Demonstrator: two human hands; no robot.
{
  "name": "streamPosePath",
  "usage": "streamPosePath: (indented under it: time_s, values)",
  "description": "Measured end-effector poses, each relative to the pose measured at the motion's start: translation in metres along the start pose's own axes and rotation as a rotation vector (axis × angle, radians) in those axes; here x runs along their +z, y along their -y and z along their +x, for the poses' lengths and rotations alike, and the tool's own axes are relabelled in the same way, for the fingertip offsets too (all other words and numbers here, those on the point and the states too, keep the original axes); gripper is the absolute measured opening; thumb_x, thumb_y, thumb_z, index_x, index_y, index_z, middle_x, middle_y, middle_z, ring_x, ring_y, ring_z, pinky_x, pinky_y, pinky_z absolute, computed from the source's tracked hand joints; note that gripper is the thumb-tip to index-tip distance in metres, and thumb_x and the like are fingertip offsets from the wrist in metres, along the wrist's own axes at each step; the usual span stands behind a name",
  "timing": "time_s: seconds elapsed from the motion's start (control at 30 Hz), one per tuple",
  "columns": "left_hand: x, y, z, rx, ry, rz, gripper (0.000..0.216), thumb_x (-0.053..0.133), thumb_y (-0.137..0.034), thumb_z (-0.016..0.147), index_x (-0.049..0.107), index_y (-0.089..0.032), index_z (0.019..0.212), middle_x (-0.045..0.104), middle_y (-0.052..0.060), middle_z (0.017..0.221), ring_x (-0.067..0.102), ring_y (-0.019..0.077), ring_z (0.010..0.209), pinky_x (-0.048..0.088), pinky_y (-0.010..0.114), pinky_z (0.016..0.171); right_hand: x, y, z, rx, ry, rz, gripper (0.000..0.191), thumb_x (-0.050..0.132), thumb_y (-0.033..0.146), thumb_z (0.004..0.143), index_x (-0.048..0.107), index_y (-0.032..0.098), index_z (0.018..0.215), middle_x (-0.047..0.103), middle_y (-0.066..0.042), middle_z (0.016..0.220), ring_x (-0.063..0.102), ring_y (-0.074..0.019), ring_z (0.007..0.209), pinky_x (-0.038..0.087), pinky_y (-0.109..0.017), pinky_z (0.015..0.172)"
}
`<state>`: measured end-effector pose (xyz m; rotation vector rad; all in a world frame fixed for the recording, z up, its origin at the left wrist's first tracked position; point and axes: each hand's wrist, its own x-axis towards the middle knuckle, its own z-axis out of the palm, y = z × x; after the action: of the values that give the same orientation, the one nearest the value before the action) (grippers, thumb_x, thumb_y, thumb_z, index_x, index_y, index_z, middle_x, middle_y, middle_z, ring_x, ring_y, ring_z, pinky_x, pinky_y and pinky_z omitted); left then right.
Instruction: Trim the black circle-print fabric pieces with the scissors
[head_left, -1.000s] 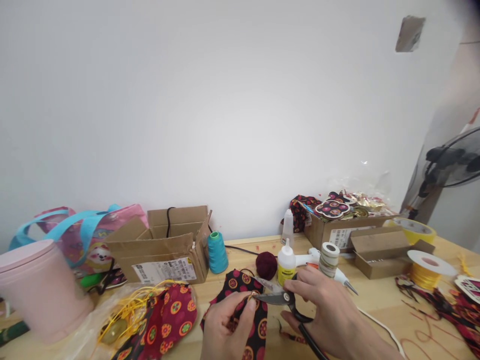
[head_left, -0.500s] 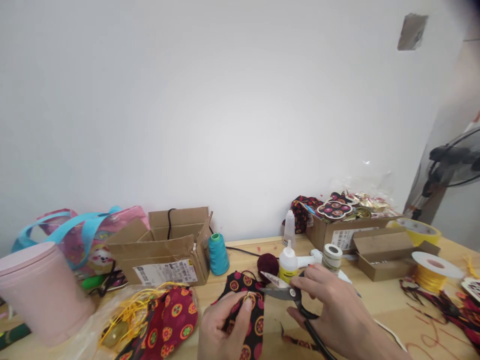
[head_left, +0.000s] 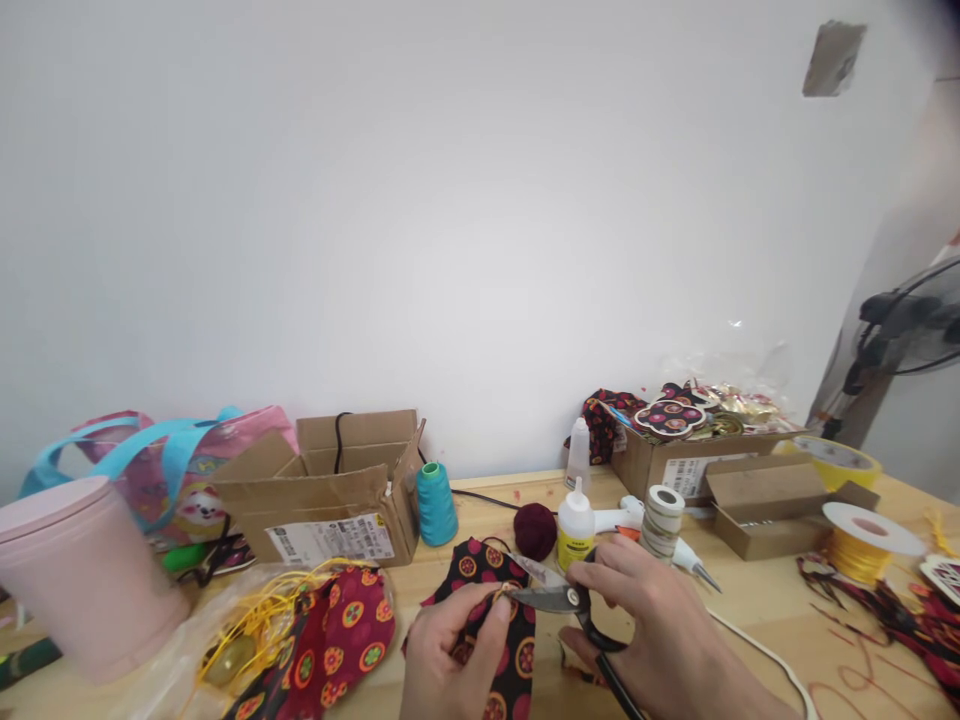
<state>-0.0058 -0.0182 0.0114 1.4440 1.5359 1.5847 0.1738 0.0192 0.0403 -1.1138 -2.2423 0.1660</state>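
My left hand [head_left: 459, 650] pinches the edge of a dark patterned fabric piece [head_left: 517, 640] with round orange and red motifs. My right hand [head_left: 652, 620] grips black-handled scissors [head_left: 574, 598], thumb and fingers at the handles. The blades are spread apart, and the lower blade reaches to the fabric edge at my left fingertips. Whether it touches the cloth is hard to make out. Behind the blades lie a dark red yarn ball [head_left: 535, 531] and a glue bottle [head_left: 576, 530] with a yellow label.
A teal thread cone [head_left: 436, 505] stands beside an open cardboard box [head_left: 330, 540]. Left are a pink canister [head_left: 82, 590] and a bag with yellow cords [head_left: 255, 630]. Rightward are a white glue gun [head_left: 686, 560], a ribbon roll [head_left: 662, 522], a small box [head_left: 765, 520] and a yellow thread spool [head_left: 862, 550].
The scissors and my right hand have moved slightly left, bringing the lower blade to my left fingertips. My left hand keeps its pinch on the fabric. The glue gun shows more.
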Motion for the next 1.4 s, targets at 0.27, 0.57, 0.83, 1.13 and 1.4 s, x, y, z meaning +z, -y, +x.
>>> streamPosePath:
  time_s: [0.27,0.57,0.83,1.13,1.4]
  values:
    - [0.001,-0.002,-0.001,0.064,-0.035,0.047,0.023,0.059,-0.039,0.069,0.071,-0.019,0.069,0.071,0.004,0.069,0.065,0.0211,0.065,0.051,0.025,0.058,0.002,-0.001,-0.002,0.002,0.034,-0.049,0.02,0.06,0.02,0.062,0.064,0.026,0.08,0.06,-0.002,0.071,0.052,-0.0199,0.068,0.036,-0.027,0.053]
    - [-0.006,-0.01,0.001,0.037,-0.041,-0.003,0.022,0.061,-0.04,0.066,0.07,-0.02,0.065,0.07,0.002,0.065,0.065,0.0205,0.064,0.051,0.022,0.057,-0.001,-0.008,-0.001,-0.009,-0.086,-0.084,0.017,0.06,0.022,0.065,0.064,0.025,0.081,0.06,-0.003,0.07,0.053,-0.0214,0.069,0.039,-0.029,0.054]
    - [-0.001,0.002,0.0,-0.06,-0.003,-0.035,0.031,0.058,-0.043,0.068,0.07,-0.016,0.075,0.071,0.008,0.074,0.064,0.0245,0.072,0.053,0.028,0.059,0.004,0.0,-0.002,-0.024,-0.05,0.069,0.026,0.064,0.016,0.06,0.064,0.026,0.084,0.058,-0.001,0.068,0.052,-0.0188,0.065,0.039,-0.027,0.053]
    - [0.002,0.008,-0.002,-0.078,-0.011,-0.034,0.033,0.059,-0.045,0.066,0.07,-0.016,0.077,0.071,0.009,0.074,0.065,0.0242,0.069,0.053,0.029,0.055,0.006,0.002,-0.001,-0.05,-0.063,0.055,0.023,0.062,0.017,0.061,0.066,0.023,0.082,0.061,-0.004,0.069,0.053,-0.0206,0.068,0.04,-0.028,0.054]
    - [0.001,0.0,0.001,-0.107,0.087,-0.085,0.03,0.059,-0.042,0.068,0.07,-0.016,0.074,0.07,0.006,0.07,0.063,0.0217,0.067,0.051,0.026,0.057,0.007,0.002,-0.002,-0.064,-0.089,-0.018,0.018,0.059,0.018,0.065,0.064,0.024,0.081,0.06,-0.003,0.07,0.053,-0.0206,0.069,0.039,-0.028,0.053]
